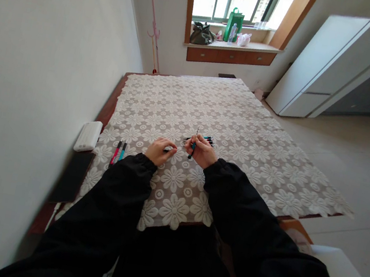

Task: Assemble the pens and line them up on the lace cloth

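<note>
My right hand (pixel 201 151) holds a teal and black pen (pixel 192 146) upright over the lace-covered table (pixel 243 134). My left hand (pixel 160 150) is curled just to its left, pinching a small dark pen part (pixel 167 150) against the cloth. A few more pens (pixel 208 139) lie just beyond my right hand. Two pens, one pink (pixel 116 151) and one teal (pixel 122 151), lie side by side to the left of my left hand. Both arms wear black sleeves.
A white box (pixel 88 136) and a dark flat object (pixel 71 177) sit at the table's left edge by the wall. A window sill with bags (pixel 203 34) is far behind. A white fridge (pixel 330 64) stands at the right.
</note>
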A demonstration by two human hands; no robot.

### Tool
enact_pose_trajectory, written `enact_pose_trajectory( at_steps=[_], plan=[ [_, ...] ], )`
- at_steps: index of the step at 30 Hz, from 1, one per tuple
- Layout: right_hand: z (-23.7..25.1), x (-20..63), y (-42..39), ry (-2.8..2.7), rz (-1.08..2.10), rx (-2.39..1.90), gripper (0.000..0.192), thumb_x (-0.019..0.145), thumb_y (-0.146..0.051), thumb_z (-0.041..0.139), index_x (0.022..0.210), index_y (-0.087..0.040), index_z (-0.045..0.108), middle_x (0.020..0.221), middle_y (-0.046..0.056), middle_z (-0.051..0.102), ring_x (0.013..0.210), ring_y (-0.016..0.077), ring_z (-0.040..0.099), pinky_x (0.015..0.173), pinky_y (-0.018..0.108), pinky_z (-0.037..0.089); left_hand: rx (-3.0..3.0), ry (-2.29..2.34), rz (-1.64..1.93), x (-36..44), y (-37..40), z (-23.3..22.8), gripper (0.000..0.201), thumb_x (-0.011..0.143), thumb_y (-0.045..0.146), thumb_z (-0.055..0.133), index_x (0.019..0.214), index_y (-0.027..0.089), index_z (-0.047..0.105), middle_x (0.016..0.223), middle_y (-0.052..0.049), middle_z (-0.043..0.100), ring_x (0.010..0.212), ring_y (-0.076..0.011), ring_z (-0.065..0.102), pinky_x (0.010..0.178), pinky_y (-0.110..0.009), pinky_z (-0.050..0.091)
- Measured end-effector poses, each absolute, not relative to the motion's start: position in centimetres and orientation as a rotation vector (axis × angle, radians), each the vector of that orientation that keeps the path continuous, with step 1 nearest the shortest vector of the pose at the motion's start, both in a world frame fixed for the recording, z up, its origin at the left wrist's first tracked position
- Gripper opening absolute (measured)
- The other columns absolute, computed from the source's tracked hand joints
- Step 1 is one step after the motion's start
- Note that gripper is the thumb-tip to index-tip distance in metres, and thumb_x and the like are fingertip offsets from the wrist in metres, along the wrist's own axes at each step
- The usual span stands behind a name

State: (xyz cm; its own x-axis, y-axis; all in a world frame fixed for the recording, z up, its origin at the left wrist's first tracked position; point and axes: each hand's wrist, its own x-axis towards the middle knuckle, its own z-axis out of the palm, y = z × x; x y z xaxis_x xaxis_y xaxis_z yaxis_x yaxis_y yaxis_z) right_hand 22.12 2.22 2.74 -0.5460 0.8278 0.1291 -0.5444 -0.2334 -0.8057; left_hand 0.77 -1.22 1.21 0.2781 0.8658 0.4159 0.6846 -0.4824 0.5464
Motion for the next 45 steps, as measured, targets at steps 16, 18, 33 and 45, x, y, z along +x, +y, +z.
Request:
enact_pose_trajectory(
  at_steps=[16,18,33,45],
  plan=[
    [2.5,20.7,0.6,-1.328,1.788,-0.399,0.032,0.079,-0.05,0.076,0.079,-0.019,0.067,0.086,0.004,0.062,0.085,0.0176,0.056,0.083,0.033,0.046,2.193,1.248,0.96,2.3,-1.5,-0.4,0.016,0.083,0.036,0.069,0.089,0.023,0.074,0.097,-0.004,0.075,0.103,-0.0246,0.066,0.098,-0.04,0.05],
    [2.4,20.8,0.8,-1.401,1.732,-0.445,0.035,0.078,-0.054,0.076,0.078,-0.019,0.068,0.093,0.005,0.063,0.093,0.0199,0.057,0.091,0.036,0.046,2.167,1.273,0.957,2.3,-1.5,-0.4,0.02,0.081,0.037,0.07,0.095,0.023,0.075,0.101,-0.006,0.074,0.106,-0.0259,0.065,0.098,-0.041,0.05],
    [2.0,22.2,2.2,-1.704,1.396,-0.569,0.027,0.082,-0.047,0.072,0.084,-0.02,0.074,0.085,0.003,0.063,0.085,0.0189,0.059,0.077,0.032,0.048,2.147,1.203,0.941,2.7,-2.0,0.3,0.028,0.087,0.035,0.064,0.111,0.022,0.069,0.101,-0.006,0.075,0.098,-0.0229,0.069,0.095,-0.039,0.052],
    [2.3,22.2,2.0,-1.538,1.326,-0.649,0.029,0.077,-0.045,0.077,0.087,-0.021,0.065,0.083,0.001,0.065,0.079,0.0171,0.061,0.076,0.032,0.049,2.258,1.255,0.869,2.7,-2.5,1.2,0.018,0.09,0.034,0.059,0.104,0.026,0.068,0.099,-0.004,0.075,0.103,-0.0228,0.068,0.098,-0.04,0.05]
  ],
)
